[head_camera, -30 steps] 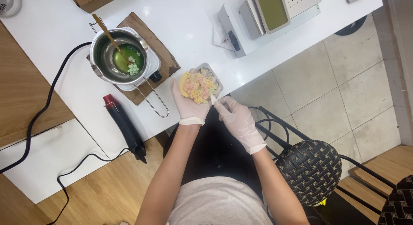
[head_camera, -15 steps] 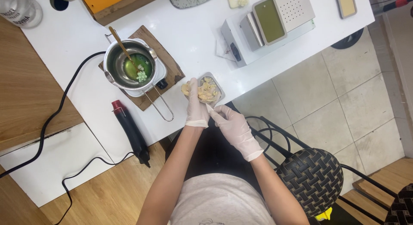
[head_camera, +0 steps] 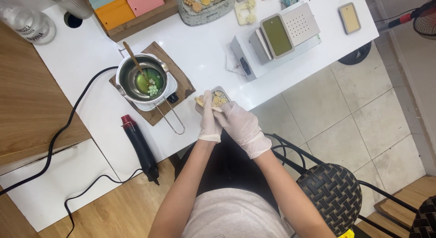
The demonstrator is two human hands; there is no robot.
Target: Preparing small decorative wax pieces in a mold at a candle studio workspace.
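Head view — gloved hands [head_camera: 229, 122] hold mould [head_camera: 217, 98]

Bright, even daylight — soft shadows, sharp focus, slight edge distortion

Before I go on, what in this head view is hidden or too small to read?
- Small tray: mostly covered by the left hand and right hand.
- Pale piece at the left hand: shape too small to tell.
- Tool in the right hand, if any: hidden by the fingers.
- Pot: contents under the green liquid unclear.
- Bottle, top left: cut off by the edge.
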